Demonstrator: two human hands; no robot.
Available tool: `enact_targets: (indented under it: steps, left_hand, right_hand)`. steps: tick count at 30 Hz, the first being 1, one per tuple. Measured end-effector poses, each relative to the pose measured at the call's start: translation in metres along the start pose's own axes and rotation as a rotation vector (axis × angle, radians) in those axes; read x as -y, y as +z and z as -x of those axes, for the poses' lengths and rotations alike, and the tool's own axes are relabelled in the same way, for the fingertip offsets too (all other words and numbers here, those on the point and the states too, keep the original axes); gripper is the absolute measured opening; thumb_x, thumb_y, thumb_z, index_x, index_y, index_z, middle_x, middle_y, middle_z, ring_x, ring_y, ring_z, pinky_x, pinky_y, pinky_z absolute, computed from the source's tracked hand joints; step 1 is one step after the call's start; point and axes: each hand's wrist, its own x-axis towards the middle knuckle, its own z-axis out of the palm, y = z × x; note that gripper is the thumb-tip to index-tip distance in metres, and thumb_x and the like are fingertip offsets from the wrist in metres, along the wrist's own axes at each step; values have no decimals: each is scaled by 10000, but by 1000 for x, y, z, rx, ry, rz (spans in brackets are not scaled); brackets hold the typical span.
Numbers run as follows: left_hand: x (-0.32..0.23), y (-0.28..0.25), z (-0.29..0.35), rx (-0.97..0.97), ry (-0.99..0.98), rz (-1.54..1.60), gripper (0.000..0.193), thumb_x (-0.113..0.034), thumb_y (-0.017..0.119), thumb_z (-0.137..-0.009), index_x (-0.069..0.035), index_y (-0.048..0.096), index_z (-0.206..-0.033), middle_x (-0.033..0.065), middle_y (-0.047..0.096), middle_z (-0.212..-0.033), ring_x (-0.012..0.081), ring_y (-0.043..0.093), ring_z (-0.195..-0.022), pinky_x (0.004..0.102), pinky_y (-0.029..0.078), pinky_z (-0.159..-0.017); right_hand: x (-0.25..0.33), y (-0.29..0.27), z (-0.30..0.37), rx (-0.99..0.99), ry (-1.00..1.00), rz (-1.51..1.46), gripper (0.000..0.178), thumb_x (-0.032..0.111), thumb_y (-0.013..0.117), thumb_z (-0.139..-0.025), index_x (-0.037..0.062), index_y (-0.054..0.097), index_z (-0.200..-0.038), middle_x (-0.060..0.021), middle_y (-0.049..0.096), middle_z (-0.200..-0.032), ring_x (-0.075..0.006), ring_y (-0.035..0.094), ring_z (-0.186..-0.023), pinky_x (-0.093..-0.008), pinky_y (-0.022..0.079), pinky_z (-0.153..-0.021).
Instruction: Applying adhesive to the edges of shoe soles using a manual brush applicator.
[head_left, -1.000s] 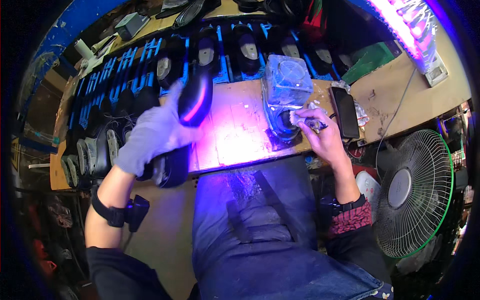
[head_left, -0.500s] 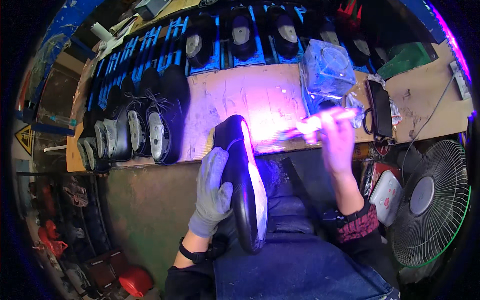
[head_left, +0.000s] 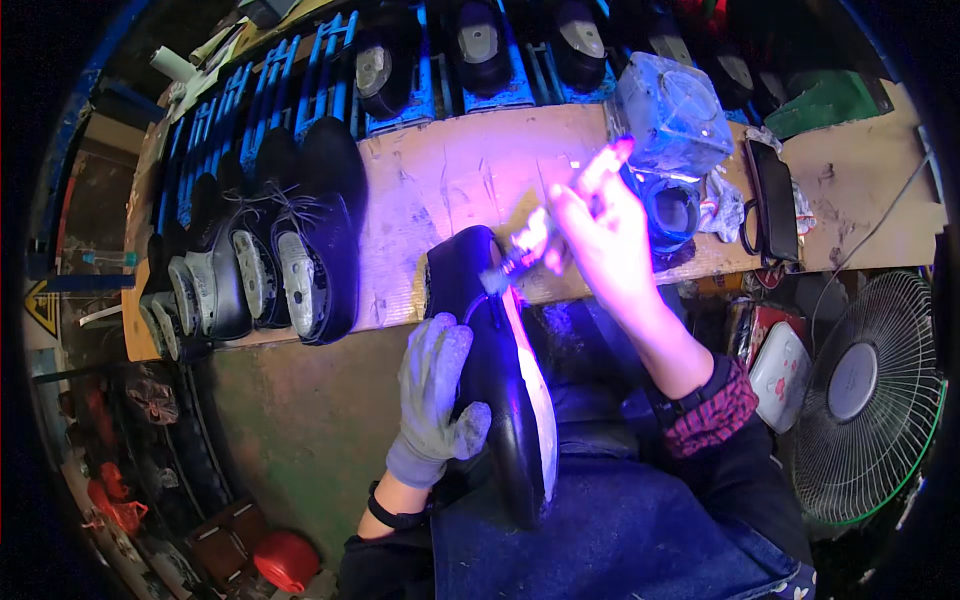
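Black shoe (head_left: pixel 503 410): centre of frame, tilted lengthwise, one end at the bench edge, the glossy rounded end pointing down over the dark blue apron (head_left: pixel 610 530). A pale strip (head_left: pixel 537 400) runs along its right side.

Left hand (head_left: pixel 432 390), in a grey glove: grasping the shoe, fingers along its left flank, thumb bent over its near surface.

Right hand (head_left: pixel 608 230), bare: right of centre, above the shoe, fingers closed about a small brush (head_left: pixel 492 280). The handle is partly washed out by violet-white glare. The greyish tip is over the upper part of the shoe, near the pale strip; cannot tell whether it touches.

Bench (head_left: pixel 410 190): cardboard-coloured top, brightly lit in the middle. Upper right of centre, a smeared blue box (head_left: pixel 675 115), with a round blue pot (head_left: pixel 670 215) just below it, near the right hand. Farther right, a dark phone (head_left: pixel 772 200).

Left side: a cluster of black shoes (head_left: pixel 345 200), grey undersides facing the lower frame. Top: more shoes on a blue rack (head_left: pixel 325 85). Right edge: a fan (head_left: pixel 858 385) with a green rim.
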Motion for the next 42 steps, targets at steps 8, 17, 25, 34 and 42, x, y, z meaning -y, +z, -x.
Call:
enact_targets:
  steps: [8,17,25,34,42]
  left_hand:
    - [0,2,-4,4,21,20,644,-456,477,-853,49,466,-1252,273,484,-1216,455,480,-1090,527,368,-957]
    - [0,4,-3,-31,8,-1,600,-402,476,-879,57,464,-1265,268,477,-1251,444,450,-1157,507,330,-1001]
    - [13,11,-15,-123,257,-121,487,-204,505,-893,-27,386,-1331,244,465,-1271,442,430,-1189,514,336,-1002]
    - [-3,2,-17,-24,167,-138,784,-89,709,-670,-59,335,-1358,256,430,-1312,465,441,-1182,529,360,-982]
    - [-12,-21,-38,-42,132,-78,693,-137,727,-677,30,431,-1281,256,467,-1273,432,472,-1164,467,379,-985]
  right_hand:
    - [-20,-5,-43,-130,41,237,145,159,541,-903,25,495,-874,-80,622,-654,-99,542,-452,-226,416,-407]
    - [39,-1,41,30,74,65,116,121,544,-900,24,488,-870,-63,611,-642,-79,528,-432,-198,400,-388]
    - [67,3,94,46,-5,0,115,95,605,-866,36,507,-864,-11,559,-626,-44,502,-438,-180,377,-407]
    - [71,-10,121,217,-395,226,228,160,603,-858,32,417,-889,-167,586,-713,-149,538,-448,-233,462,-424]
    - [100,-9,104,642,-827,217,298,166,698,-803,22,440,-843,-193,614,-758,-210,623,-548,-297,517,-459]
